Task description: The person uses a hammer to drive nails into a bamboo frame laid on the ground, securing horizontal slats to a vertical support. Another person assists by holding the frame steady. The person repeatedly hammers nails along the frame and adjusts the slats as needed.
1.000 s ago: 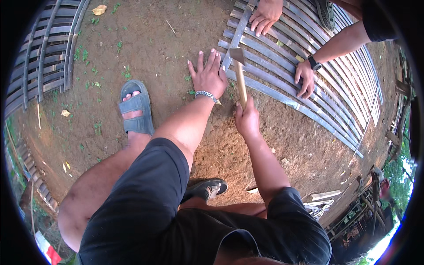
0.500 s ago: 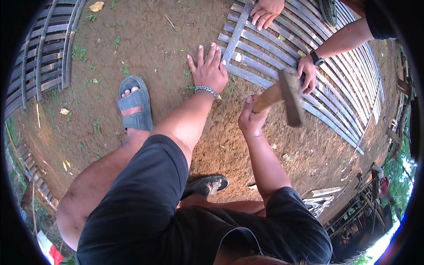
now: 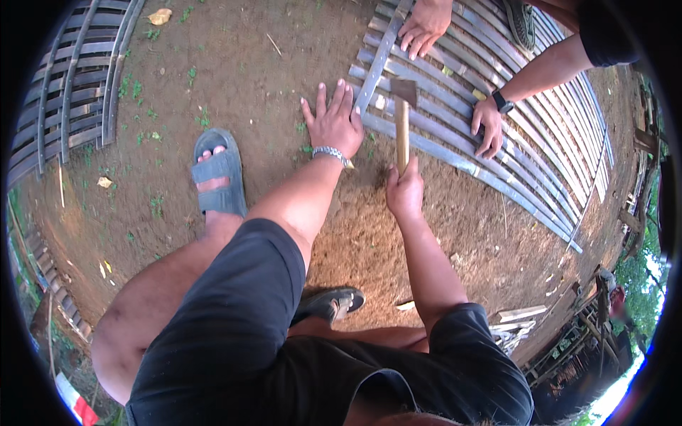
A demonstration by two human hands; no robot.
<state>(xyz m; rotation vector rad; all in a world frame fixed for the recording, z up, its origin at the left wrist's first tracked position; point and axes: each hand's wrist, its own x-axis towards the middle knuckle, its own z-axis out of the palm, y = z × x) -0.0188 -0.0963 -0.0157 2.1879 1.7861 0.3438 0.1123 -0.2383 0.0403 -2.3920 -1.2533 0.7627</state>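
head view: one hammer (image 3: 403, 135), wooden handle, dark metal head; situated over the near corner of a slatted panel (image 3: 547, 135); long axis running away from the wearer, head at the far end, handle butt nearest; contact with the slats cannot be told. one right hand (image 3: 405, 192), fingers wrapped fully round the lower handle, forearm extended forward. one left hand (image 3: 334, 128), palm down, fingers spread and pointing away, beside the end of a crosspiece (image 3: 378, 60); arm straight, chain bracelet (image 3: 331, 153) at wrist. two co-worker's hands (image 3: 426, 28), lowered onto the slatted panel.
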